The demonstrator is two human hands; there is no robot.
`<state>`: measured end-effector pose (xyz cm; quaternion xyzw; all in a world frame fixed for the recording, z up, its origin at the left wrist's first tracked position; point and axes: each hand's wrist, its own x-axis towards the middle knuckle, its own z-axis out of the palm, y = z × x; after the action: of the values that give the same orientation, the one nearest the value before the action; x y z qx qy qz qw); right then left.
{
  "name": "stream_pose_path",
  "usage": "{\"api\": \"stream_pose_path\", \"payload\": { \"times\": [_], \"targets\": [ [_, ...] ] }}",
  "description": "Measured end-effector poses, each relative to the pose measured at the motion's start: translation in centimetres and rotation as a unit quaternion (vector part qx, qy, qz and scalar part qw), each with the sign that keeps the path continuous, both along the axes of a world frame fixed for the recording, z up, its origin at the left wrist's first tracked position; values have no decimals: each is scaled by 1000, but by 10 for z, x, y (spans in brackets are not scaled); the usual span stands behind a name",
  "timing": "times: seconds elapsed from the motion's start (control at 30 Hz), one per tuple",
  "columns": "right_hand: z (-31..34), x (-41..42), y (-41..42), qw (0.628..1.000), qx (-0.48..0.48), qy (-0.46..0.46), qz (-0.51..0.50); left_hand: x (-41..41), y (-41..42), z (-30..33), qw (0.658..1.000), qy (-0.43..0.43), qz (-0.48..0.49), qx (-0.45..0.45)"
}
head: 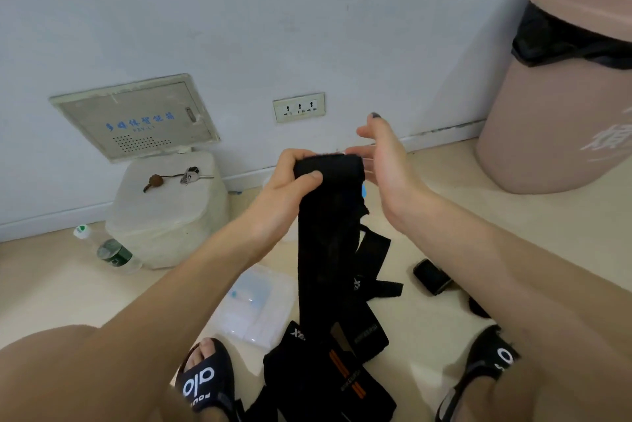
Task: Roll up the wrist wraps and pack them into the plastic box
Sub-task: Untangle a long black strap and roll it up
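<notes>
Fingers first: we see the left hand (pixel 290 178) curled round the rolled top end of a black wrist wrap (pixel 328 216), thumb pressed on the front of the roll, while the right hand (pixel 383 161) stands just beside the roll's other end with its fingers (pixel 359 151) straight and spread, palm facing the roll; whether they touch it we cannot tell.

Starting nearest us, two feet in black slide sandals, the left sandal (pixel 205 384) and the right sandal (pixel 489 360), stand on the pale floor (pixel 444 336). Between them lies a heap of more black wrist wraps (pixel 328 377), one with orange stripes and small lettering. The held wrap hangs straight down from the roll, its loose tail reaching into that heap.

Just beyond the left sandal, the clear plastic box (pixel 256 305) sits on the floor, bluish inside, partly behind the hanging wrap. To the right, one rolled black wrap (pixel 432 276) lies on the floor, apart from the heap.

Farther out on the left, a water bottle (pixel 109 250) with a green label lies beside a white stool (pixel 167 209) carrying a bunch of keys (pixel 181 177). On the wall behind we spot a grey utility panel (pixel 136 117) and a wall socket (pixel 298 107). At far right a pink bin (pixel 561 79) with a black liner stands against the wall.
</notes>
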<state>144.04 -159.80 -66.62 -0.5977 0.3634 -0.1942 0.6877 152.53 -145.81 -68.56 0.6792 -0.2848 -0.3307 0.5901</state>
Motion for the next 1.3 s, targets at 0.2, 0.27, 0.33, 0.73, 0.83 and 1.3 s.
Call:
{"api": "stream_pose_path", "payload": {
  "times": [0.2,0.27,0.33,0.73,0.83,1.3],
  "targets": [
    [-6,9,14,999,-54,-8,1,-9,-4,-1,998,-59,8,14],
    [-10,11,19,999,-31,14,41,-15,-5,-7,999,-40,-8,23],
    [-8,10,15,999,-6,10,51,-12,-1,-5,999,-37,-7,19],
    [-10,0,1,976,-135,35,167,7,8,11,994,-107,7,-35],
    [-9,-2,2,975,-155,8,159,9,8,12,994,-107,14,-34],
    [-8,-7,1,977,-69,-104,175,11,4,13,999,22,17,-34]
  ]
}}
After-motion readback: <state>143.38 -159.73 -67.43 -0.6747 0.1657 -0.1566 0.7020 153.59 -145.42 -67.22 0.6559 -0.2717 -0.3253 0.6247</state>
